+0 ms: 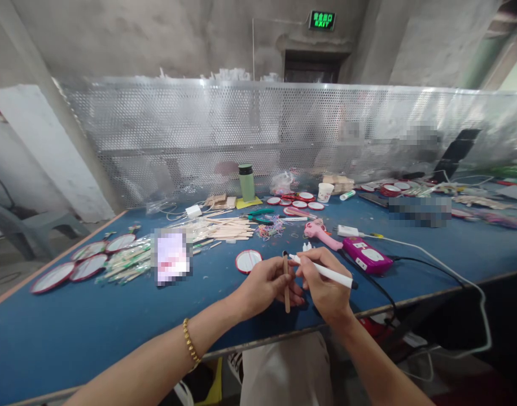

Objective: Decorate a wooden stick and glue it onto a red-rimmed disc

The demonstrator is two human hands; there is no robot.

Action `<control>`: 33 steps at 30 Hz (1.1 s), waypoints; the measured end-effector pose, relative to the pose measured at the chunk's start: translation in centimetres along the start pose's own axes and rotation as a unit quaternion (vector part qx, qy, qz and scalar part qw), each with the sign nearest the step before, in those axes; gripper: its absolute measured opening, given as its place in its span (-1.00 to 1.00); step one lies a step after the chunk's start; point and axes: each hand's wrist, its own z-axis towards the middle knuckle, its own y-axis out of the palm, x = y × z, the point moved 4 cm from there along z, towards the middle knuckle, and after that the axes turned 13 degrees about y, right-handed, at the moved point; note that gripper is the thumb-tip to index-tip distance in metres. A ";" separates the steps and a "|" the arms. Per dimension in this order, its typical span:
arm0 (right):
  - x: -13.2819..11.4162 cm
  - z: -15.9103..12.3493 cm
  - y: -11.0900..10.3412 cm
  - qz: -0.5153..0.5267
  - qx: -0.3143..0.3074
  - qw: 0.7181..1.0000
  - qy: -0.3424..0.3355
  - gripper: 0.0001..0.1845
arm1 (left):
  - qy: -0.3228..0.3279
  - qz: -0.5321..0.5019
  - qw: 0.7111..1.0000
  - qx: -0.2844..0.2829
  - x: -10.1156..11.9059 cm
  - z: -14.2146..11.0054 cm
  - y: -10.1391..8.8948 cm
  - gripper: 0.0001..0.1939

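Note:
My left hand (267,285) pinches a wooden craft stick (287,301) upright above the front part of the table. The stick's upper end is dark. In my right hand (329,293) is a white marker pen (332,275), its tip pointing left, close to the stick's dark end. Whether the tip touches the wood I cannot tell. A black cap sits on the pen's rear end. Just behind my left hand lies a round white disc with a red rim (249,261). Small white pieces (307,246) show beyond my right hand, partly hidden by it.
Left on the blue table (93,321) are a pixelated lit screen (171,258), red-rimmed discs (53,278) and wrapped sticks (129,260). Farther back are loose sticks (231,228), green-handled pliers (258,215) and a green bottle (246,185). A purple box (366,255) with cables stands right.

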 end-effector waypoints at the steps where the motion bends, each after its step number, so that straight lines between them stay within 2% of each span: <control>1: 0.1 0.0 0.0 0.001 0.001 1.000 0.002 -0.86 | 0.000 -0.001 1.000 -0.001 0.0 0.0 0.0 -0.44; 9: 0.0 0.0 -0.1 -0.010 -0.006 1.000 -0.002 -0.86 | 0.009 -0.014 1.000 -0.005 -0.1 0.0 0.0 -0.53; 27: 0.0 -0.2 -0.2 -0.011 0.013 1.000 -0.004 -0.85 | 0.000 -0.023 1.000 -0.002 -0.1 0.0 0.1 -0.40; 33: 0.1 -0.3 -0.2 -0.010 0.018 1.000 -0.006 -0.85 | -0.001 -0.018 1.000 -0.005 0.0 -0.1 0.1 -0.43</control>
